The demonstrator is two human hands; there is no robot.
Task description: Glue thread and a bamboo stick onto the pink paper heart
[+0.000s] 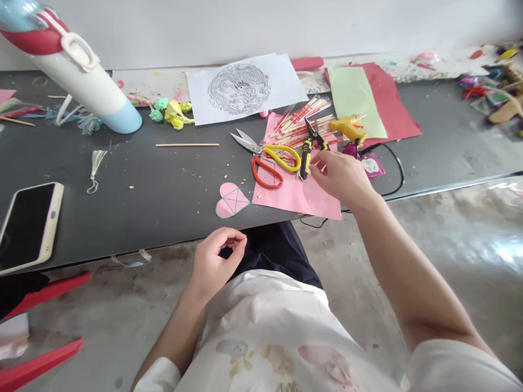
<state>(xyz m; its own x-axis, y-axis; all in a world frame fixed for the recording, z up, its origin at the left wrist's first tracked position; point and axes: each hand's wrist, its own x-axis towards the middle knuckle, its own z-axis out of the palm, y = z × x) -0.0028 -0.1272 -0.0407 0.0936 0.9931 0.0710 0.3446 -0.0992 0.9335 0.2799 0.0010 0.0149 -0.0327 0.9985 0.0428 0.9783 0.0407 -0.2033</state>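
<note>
My right hand (341,177) is at the wire cutters (306,152) with black and yellow handles, its curled fingers covering the end of one handle. The cutters lie on pink paper (300,198), their jaws pointing away from me. Near the table edge, my left hand (218,256) is closed in a pinch, thumb against forefinger; anything between the tips is too small to make out. Beyond it lies a pink heart-shaped paper (232,200) with drawn lines. Scissors (265,158) with yellow and red handles rest partly on the pink paper, beside a pile of thin sticks (302,122).
A yellow glue gun (349,129) with a black cable is right of the sticks. Green paper (355,98) and a dragon print (245,87) lie behind. A bottle (77,71), a phone (30,226), a tassel (96,166) and a single stick (187,145) are leftward.
</note>
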